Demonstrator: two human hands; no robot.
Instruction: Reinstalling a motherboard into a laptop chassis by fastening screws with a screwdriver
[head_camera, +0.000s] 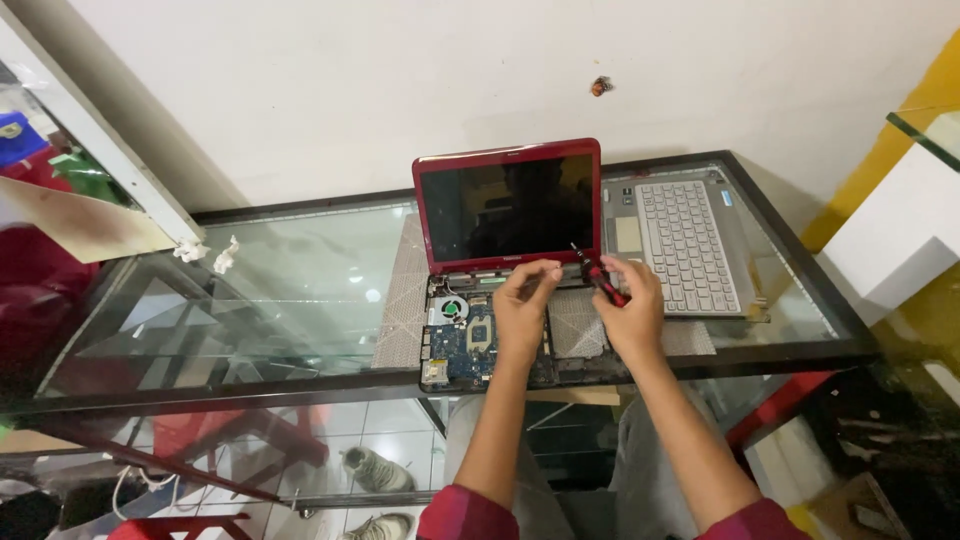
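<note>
A red laptop (508, 205) stands open on a glass table (300, 290), its dark screen upright. Its base is stripped, showing a blue circuit board (462, 340) and a small fan (452, 309). My left hand (523, 310) rests over the base near the hinge, fingers pinched together at the hinge edge. My right hand (630, 310) grips a red-handled screwdriver (600, 278), whose tip points up and left toward the hinge.
A detached silver keyboard panel (685, 245) lies to the right of the laptop. A grey mat (400, 300) lies under the laptop. White scraps (205, 253) sit at the table's far left. Shoes (375, 470) show on the tiled floor through the glass.
</note>
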